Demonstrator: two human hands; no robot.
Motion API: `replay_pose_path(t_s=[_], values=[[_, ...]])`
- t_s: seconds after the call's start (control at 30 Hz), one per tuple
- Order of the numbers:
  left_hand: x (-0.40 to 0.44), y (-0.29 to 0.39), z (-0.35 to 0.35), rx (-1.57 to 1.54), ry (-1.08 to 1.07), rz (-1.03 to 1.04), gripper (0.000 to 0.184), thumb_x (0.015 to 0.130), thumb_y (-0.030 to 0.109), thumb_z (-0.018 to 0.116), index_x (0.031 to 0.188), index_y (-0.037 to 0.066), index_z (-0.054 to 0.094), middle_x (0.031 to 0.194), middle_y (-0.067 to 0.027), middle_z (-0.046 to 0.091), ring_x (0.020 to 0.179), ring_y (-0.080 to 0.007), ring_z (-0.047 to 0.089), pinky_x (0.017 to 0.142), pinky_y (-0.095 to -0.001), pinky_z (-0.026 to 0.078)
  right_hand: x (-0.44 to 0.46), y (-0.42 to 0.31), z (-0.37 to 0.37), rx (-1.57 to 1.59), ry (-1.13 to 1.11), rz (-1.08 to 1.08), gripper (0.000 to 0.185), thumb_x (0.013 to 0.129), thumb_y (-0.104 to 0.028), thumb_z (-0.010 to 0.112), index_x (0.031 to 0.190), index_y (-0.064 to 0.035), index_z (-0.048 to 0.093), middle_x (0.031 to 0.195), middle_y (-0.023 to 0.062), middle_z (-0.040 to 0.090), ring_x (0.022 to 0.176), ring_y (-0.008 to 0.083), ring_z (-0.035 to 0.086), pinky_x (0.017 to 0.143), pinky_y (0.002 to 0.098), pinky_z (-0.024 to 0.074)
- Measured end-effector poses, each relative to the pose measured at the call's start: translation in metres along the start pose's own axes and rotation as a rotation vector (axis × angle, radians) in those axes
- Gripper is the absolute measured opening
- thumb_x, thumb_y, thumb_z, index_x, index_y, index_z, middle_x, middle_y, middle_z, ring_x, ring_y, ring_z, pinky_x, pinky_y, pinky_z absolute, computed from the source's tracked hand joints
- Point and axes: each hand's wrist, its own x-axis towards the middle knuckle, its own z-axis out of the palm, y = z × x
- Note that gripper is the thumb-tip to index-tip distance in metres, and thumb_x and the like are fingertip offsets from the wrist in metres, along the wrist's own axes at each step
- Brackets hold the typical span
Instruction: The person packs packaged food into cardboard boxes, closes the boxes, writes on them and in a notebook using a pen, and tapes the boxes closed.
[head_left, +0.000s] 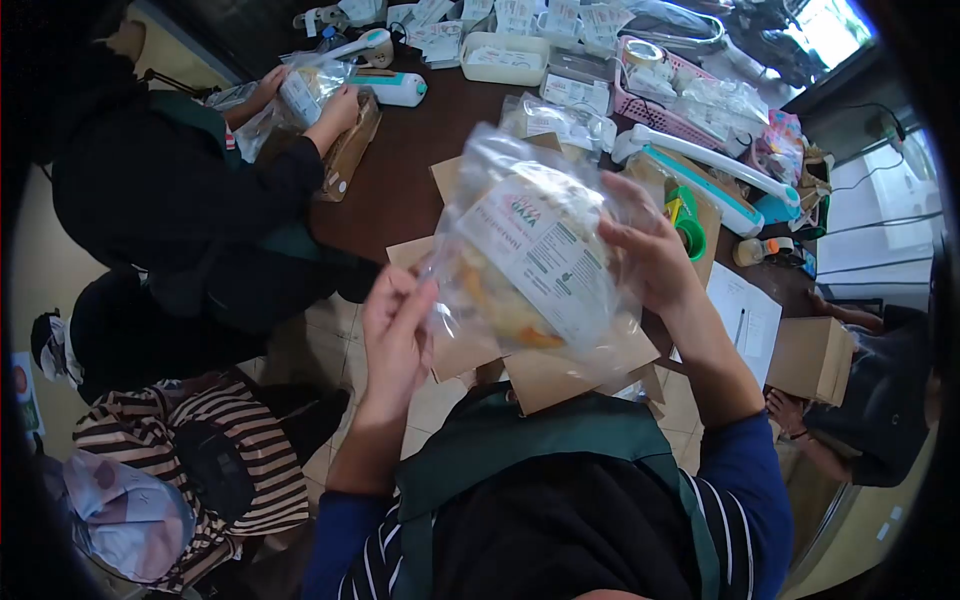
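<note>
A clear plastic bag (pixel 545 260) with a white printed label and pale, orange-tinged food inside is held up and tilted in front of my chest. My left hand (pixel 397 325) pinches its left edge between thumb and fingers. On the other side, my right hand (pixel 650 245) grips the upper right edge, thumb on the front. Beneath the bag is an open cardboard box (pixel 545 385) with its flaps spread; the bag hides most of its inside. More filled plastic bags (pixel 560 122) lie on the dark table (pixel 400 190) just beyond.
A long white-and-teal sealer (pixel 705 165), a green tape dispenser (pixel 685 222) and papers (pixel 742 320) are to the right. A pink basket (pixel 650 105) and white tray (pixel 505 58) stand behind. A co-worker (pixel 200 200) handles a bag at left; another person (pixel 885 380) holds a carton (pixel 810 360).
</note>
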Motion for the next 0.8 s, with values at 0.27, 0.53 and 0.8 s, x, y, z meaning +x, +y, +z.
replay_pose_path(t_s=[0.27, 0.53, 0.8], values=[[0.062, 0.001, 0.000, 1.506, -0.021, 0.143, 0.046, 0.081, 0.032, 0.065, 0.112, 0.000, 0.052, 0.116, -0.0203, 0.054, 0.107, -0.0311, 0.055, 0.089, -0.0401, 0.045, -0.050, 0.000, -0.046, -1.065, 0.259, 0.156, 0.033, 0.079, -0.008, 0.067, 0.109, -0.0020, 0.054, 0.094, 0.0112, 0.061, 0.078, 0.0197, 0.063, 0.064, 0.0320, 0.0499], [0.077, -0.063, 0.029, 1.780, -0.677, 0.181, 0.112, 0.070, 0.070, 0.056, 0.144, 0.003, 0.005, 0.149, -0.0210, -0.004, 0.138, -0.0362, -0.005, 0.111, -0.0468, 0.005, 0.037, 0.039, -0.009, -1.660, -0.134, -0.671, 0.054, 0.087, -0.039, 0.054, 0.133, -0.0131, 0.041, 0.141, 0.0199, 0.030, 0.130, 0.0416, 0.027, 0.106, 0.0463, 0.0255], [0.047, -0.084, 0.016, 1.801, -0.734, 0.071, 0.133, 0.055, 0.079, 0.059, 0.142, 0.001, -0.005, 0.148, -0.0238, -0.002, 0.139, -0.0352, -0.001, 0.110, -0.0514, 0.006, 0.017, 0.078, -0.028, -1.828, -0.198, -0.524, 0.066, 0.088, -0.052, 0.043, 0.140, -0.0136, 0.029, 0.142, 0.0230, 0.026, 0.132, 0.0400, 0.025, 0.109, 0.0463, 0.0195]])
